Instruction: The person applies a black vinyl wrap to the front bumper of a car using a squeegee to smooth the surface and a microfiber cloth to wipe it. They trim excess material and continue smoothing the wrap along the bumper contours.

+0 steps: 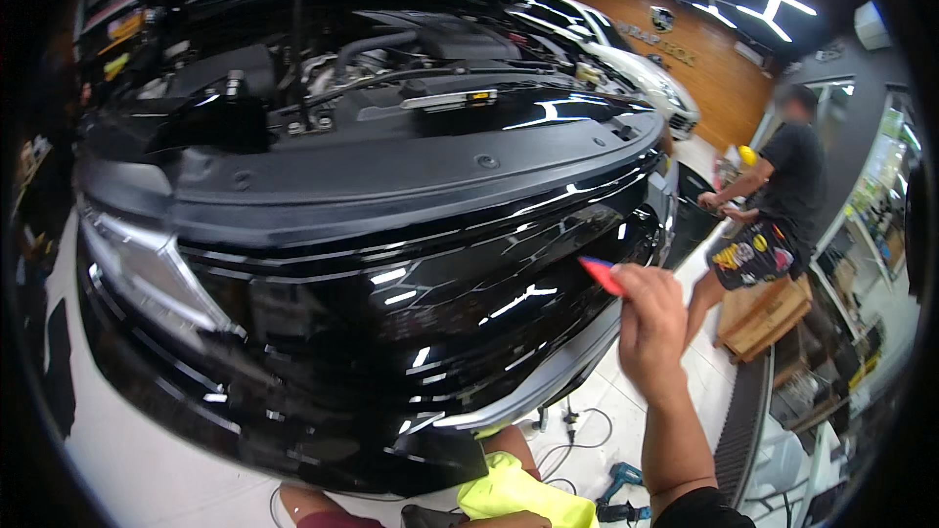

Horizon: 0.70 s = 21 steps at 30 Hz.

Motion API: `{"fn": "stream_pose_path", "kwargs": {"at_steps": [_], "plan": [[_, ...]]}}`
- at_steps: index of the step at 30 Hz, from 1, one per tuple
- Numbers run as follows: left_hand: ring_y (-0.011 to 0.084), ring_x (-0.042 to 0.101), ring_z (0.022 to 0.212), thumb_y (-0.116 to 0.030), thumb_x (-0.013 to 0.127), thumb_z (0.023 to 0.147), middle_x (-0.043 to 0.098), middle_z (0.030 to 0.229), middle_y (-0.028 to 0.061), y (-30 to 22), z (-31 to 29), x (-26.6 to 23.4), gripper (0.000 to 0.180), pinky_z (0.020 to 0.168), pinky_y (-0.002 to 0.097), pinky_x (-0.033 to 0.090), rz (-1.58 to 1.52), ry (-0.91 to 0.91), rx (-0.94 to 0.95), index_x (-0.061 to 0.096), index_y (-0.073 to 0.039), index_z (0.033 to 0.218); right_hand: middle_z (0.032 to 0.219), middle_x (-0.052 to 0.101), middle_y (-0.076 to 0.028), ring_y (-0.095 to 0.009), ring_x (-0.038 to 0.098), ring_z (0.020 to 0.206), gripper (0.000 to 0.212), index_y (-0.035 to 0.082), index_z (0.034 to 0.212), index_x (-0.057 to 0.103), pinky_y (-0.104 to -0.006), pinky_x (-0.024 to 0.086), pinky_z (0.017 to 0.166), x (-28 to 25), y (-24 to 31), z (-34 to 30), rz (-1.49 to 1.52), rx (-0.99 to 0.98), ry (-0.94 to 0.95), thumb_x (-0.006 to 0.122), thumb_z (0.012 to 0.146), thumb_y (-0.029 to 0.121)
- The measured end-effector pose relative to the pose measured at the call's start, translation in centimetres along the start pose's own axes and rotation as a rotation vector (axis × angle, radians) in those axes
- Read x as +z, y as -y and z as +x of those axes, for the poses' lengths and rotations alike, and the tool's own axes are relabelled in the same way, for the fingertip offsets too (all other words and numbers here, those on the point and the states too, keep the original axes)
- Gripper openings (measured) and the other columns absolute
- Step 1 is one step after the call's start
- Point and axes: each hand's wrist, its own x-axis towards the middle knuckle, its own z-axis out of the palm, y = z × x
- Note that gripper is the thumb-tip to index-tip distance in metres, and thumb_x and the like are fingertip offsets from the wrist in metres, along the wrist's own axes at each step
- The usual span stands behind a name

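Observation:
My right hand is raised at the right of the car's front, its fingers closed on a small red squeegee with a blue edge. The squeegee's tip points left, toward the glossy black front panel; whether it touches the panel I cannot tell. Bright ceiling lights reflect in the panel. At the lower edge a strip of skin, perhaps my left hand or forearm, lies against a bright yellow cloth; its fingers do not show.
The hood is up over the engine bay; the headlight is at left. A power drill and black cable lie on the white floor. Another person stands at right, near flat cardboard. A white car stands behind.

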Motion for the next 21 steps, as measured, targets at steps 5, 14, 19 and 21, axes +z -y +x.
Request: {"fn": "stream_pose_path", "kwargs": {"at_steps": [5,14,19,21], "plan": [[0.0392,0.065,0.09,-0.029,0.053,0.099,0.067,0.095,0.0223,5.0,0.7,2.0,0.03,0.081,0.0507,0.051,-0.043,-0.112,0.23,0.068,-0.004,0.094,0.111,0.071,-0.011,-0.029,0.066,0.096,0.039,0.006,0.111,0.069,-0.0416,0.048,0.078,-2.7,9.1,-0.7,0.185,-0.115,0.23,0.065,0.074,-0.004],[0.0389,0.065,0.098,-0.015,0.06,0.091,0.064,0.104,0.0219,3.5,2.6,1.8,0.022,0.085,0.0492,0.051,0.306,0.017,0.015,0.064,0.001,0.106,0.077,0.065,-0.01,-0.012,0.052,0.048,0.037,-0.004,0.112,0.063,-0.0248,0.043,0.049,-2.5,1.5,-8.4,1.251,1.177,0.002,0.047,0.104,0.028],[0.0408,0.063,0.1,-0.016,0.062,0.089,0.065,0.103,0.0225,0.7,5.5,3.6,0.025,0.087,0.0489,0.05,0.071,-0.099,0.175,0.066,-0.002,0.109,0.105,0.071,-0.025,-0.014,0.049,0.042,0.036,0.0,0.123,0.056,-0.025,0.036,0.041,0.0,1.3,-5.8,1.796,1.304,0.168,0.053,0.103,0.029],[0.0416,0.063,0.101,-0.016,0.062,0.089,0.065,0.102,0.0227,-2.2,6.1,3.3,0.026,0.088,0.0493,0.049,0.015,-0.037,0.187,0.066,-0.003,0.111,0.116,0.067,-0.03,-0.014,0.049,0.041,0.03,0.0,0.115,0.055,-0.0248,0.036,0.039,0.0,1.0,-4.5,1.872,1.406,0.186,0.058,0.1,0.026]]}}
